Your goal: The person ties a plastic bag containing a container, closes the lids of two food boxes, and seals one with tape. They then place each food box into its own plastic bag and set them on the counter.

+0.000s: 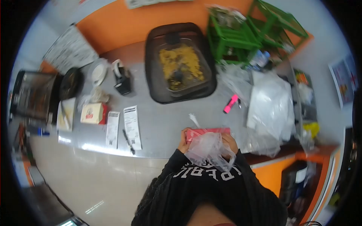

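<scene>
A red box (207,131) lies at the front edge of the metal counter, right in front of my body. A thin clear plastic bag (206,147) covers much of its near side. My left hand (183,140) grips the box at its left end. At the right end, my right hand (229,144) is closed round the box and the bag, its fingers partly hidden by the plastic. Just beyond the box lies a small white plastic fork (194,119).
Behind stands a black tray (152,84) with yellow food. Receipts (132,126), a small box (91,113) and a tape dispenser (121,81) are left. A pink highlighter (230,103), stacked plastic bags (269,109) and green racks (235,39) are right.
</scene>
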The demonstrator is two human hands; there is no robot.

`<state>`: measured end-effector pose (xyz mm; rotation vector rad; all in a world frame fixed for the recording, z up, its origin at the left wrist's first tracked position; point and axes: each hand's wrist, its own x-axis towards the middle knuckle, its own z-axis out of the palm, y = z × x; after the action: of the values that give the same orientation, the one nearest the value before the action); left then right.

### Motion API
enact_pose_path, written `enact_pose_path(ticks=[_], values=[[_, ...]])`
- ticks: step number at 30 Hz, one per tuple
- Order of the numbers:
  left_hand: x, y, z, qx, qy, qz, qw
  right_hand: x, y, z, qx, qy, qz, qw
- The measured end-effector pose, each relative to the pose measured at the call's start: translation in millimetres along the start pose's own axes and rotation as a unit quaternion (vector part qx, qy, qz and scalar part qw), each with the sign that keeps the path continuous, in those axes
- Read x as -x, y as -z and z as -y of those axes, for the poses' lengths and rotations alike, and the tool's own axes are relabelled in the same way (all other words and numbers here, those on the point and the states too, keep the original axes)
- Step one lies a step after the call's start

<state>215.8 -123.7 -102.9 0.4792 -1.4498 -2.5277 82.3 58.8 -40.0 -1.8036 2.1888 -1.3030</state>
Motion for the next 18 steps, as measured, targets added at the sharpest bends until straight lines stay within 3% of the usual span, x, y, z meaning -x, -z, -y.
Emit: enact_pose_path(ticks=[3, 4, 6, 10, 13, 15, 18], values=[[3.1, 2.2, -2.9, 0.002, 0.008, -0.001, 1.000, 12.4, 9.7, 4.9, -0.070, -0.144, -0.036, 0.986], [2.1, 5.9, 2.9, -0.083, -0.065, -0.012, 0.994, 0.9, 27.4, 18.7, 0.007, -0.099, -0.062, 0.993], [-5.9, 43.9, 33.0, -0.335, 0.032, 0.011, 0.942, 9.0, 44.1, 21.0, 0.006, -0.184, -0.095, 0.978], [10.9, 48.3, 22.5, -0.318, 0.049, 0.002, 0.947, 33.8, 60.6, 17.0, 0.023, -0.306, -0.083, 0.948], [5.8, 44.2, 6.8, -0.308, 0.055, 0.023, 0.950, 48.8, 47.2, 16.5, 0.044, -0.301, -0.036, 0.952], [-9.6, 38.6, 2.1, -0.308, 0.056, 0.049, 0.948, 55.4, 29.4, 21.0, 0.007, -0.281, -0.050, 0.959], [-35.1, 25.4, -3.9, -0.315, 0.075, 0.113, 0.939, 56.8, 14.6, 41.1, -0.019, -0.334, -0.083, 0.939]])
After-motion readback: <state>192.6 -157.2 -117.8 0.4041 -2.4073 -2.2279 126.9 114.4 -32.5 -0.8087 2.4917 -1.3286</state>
